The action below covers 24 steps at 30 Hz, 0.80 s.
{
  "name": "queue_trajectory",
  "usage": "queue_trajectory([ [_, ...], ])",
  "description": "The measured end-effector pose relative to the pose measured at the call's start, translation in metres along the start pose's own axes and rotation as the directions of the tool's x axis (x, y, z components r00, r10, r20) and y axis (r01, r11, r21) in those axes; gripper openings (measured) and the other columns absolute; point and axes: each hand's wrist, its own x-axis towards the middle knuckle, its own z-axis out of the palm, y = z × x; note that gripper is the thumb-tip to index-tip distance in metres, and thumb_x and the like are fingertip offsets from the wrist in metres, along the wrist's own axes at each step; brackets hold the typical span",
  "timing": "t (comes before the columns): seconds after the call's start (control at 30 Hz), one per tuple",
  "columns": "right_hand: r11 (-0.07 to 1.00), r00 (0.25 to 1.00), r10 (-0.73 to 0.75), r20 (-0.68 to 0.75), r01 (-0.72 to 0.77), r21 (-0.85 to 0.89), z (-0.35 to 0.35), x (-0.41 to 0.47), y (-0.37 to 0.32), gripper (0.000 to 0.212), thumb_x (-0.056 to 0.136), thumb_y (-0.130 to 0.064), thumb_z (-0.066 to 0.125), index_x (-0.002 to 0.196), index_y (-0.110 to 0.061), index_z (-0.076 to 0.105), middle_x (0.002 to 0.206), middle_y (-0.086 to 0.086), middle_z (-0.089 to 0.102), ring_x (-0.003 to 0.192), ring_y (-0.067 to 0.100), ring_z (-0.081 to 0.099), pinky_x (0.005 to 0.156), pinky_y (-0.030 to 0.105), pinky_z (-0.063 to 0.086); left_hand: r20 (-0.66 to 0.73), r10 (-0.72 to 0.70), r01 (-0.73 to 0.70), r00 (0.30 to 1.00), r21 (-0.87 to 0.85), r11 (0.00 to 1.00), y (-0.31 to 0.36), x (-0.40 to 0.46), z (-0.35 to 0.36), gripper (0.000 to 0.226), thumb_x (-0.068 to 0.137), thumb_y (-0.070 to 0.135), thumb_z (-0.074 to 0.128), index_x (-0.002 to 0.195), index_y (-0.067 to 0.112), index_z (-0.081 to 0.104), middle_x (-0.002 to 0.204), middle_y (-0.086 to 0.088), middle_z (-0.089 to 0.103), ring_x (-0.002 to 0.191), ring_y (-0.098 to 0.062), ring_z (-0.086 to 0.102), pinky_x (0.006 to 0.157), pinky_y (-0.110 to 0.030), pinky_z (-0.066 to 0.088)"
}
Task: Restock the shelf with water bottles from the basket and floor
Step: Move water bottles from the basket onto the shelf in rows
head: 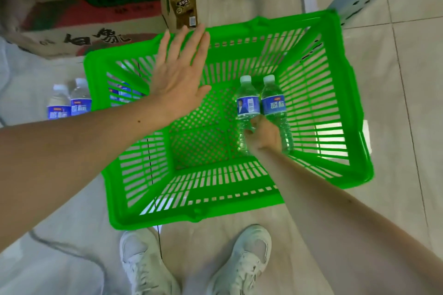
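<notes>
Head view. My right hand (pixel 262 135) reaches down into the green basket (pixel 354 112) and grips 2 water bottles (pixel 261 103) low on their bodies; they stand side by side, long axes upright, caps toward me. My left hand (pixel 178 72) hovers flat over the basket's far-left rim, fingers straight, holding nothing. Apart from these 2, I see nothing else inside the basket. 2 more bottles (pixel 69 100) stand on the floor (pixel 412 60) just left of the basket, nearer my left hand.

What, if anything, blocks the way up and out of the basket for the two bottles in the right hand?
Nothing visible does. The right hand grips the two bottles inside the basket, whose top is open above them. The left hand hovers flat over the basket's other side, away from them.
</notes>
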Motion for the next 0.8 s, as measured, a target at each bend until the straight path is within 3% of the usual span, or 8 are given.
queue_trajectory([
  [0.13, 0.997, 0.996, 0.075, 0.049, -0.077, 0.027, 0.009, 0.007, -0.007, 0.070, 0.080, -0.037, 0.073, 0.134, -0.009, 0.038, 0.134, 0.013, 0.046, 0.125, 0.030, 0.046, 0.098, 0.039, 0.043, 0.002, -0.015, 0.015, 1.000, 0.011, 1.000, 0.002, 0.001, 0.000, 0.098, 0.080, 0.050, 0.062, 0.150, 0.009, 0.007, 0.160, -0.007, 0.004, 0.146, -0.031, 0.008, 0.119, -0.049, 0.001],
  [0.27, 0.982, 0.974, 0.186, 0.131, -0.190, 0.020, 0.029, 0.021, -0.015, 0.085, 0.077, -0.048, 0.073, 0.137, -0.004, 0.032, 0.138, 0.018, 0.043, 0.127, 0.034, 0.045, 0.101, 0.043, 0.042, -0.009, -0.019, 0.019, 1.000, 0.014, 1.000, 0.004, 0.002, 0.007, 0.100, 0.078, 0.049, 0.064, 0.151, 0.010, 0.006, 0.160, -0.008, 0.003, 0.146, -0.031, 0.007, 0.118, -0.050, -0.002],
  [0.4, 0.957, 0.964, 0.243, 0.110, -0.257, 0.138, 0.035, 0.035, -0.008, 0.076, 0.074, -0.055, 0.073, 0.125, -0.006, 0.045, 0.122, 0.015, 0.055, 0.110, 0.031, 0.056, 0.095, 0.044, 0.050, -0.034, -0.021, 0.021, 0.999, 0.014, 1.000, 0.004, 0.001, 0.012, 0.101, 0.079, 0.050, 0.063, 0.151, 0.010, 0.005, 0.160, -0.009, 0.003, 0.146, -0.031, 0.006, 0.117, -0.050, -0.003],
  [0.5, 0.962, 0.966, 0.229, 0.124, -0.244, 0.124, 0.039, 0.038, -0.005, 0.071, 0.076, -0.056, 0.070, 0.120, -0.006, 0.046, 0.113, 0.011, 0.057, 0.102, 0.028, 0.059, 0.090, 0.040, 0.052, -0.043, -0.020, 0.021, 0.999, 0.017, 1.000, 0.004, 0.001, 0.015, 0.101, 0.079, 0.052, 0.062, 0.150, 0.009, 0.004, 0.160, -0.009, 0.003, 0.146, -0.031, 0.005, 0.118, -0.051, -0.002],
  [0.6, 0.952, 0.966, 0.194, 0.168, -0.227, 0.207, 0.037, 0.039, -0.003, 0.039, 0.085, -0.041, 0.067, 0.100, -0.009, 0.050, 0.087, 0.004, 0.057, 0.068, 0.015, 0.057, 0.063, 0.025, 0.047, -0.028, -0.019, 0.019, 0.999, 0.002, 1.000, 0.004, 0.001, 0.014, 0.101, 0.079, 0.052, 0.062, 0.150, 0.010, 0.004, 0.160, -0.009, 0.003, 0.146, -0.031, 0.006, 0.118, -0.050, -0.002],
  [0.67, 0.931, 0.966, 0.159, 0.204, -0.216, 0.295, 0.029, 0.034, -0.003, 0.036, 0.085, -0.040, 0.068, 0.097, -0.009, 0.055, 0.083, 0.002, 0.058, 0.061, 0.011, 0.054, 0.052, 0.021, 0.040, -0.005, -0.013, 0.013, 1.000, -0.019, 1.000, 0.003, 0.001, 0.009, 0.100, 0.079, 0.052, 0.062, 0.150, 0.010, 0.007, 0.160, -0.008, 0.005, 0.146, -0.031, 0.007, 0.118, -0.049, -0.003],
  [0.8, 0.913, 0.954, 0.086, 0.285, -0.190, 0.360, 0.001, 0.004, -0.008, 0.043, 0.082, -0.045, 0.069, 0.106, -0.012, 0.059, 0.100, 0.004, 0.059, 0.086, 0.018, 0.057, 0.076, 0.027, 0.046, 0.065, 0.013, -0.006, 0.998, -0.106, 0.994, -0.007, 0.003, -0.012, 0.084, 0.088, 0.051, 0.052, 0.150, 0.010, 0.014, 0.160, -0.005, 0.008, 0.146, -0.026, 0.012, 0.119, -0.043, 0.001],
])
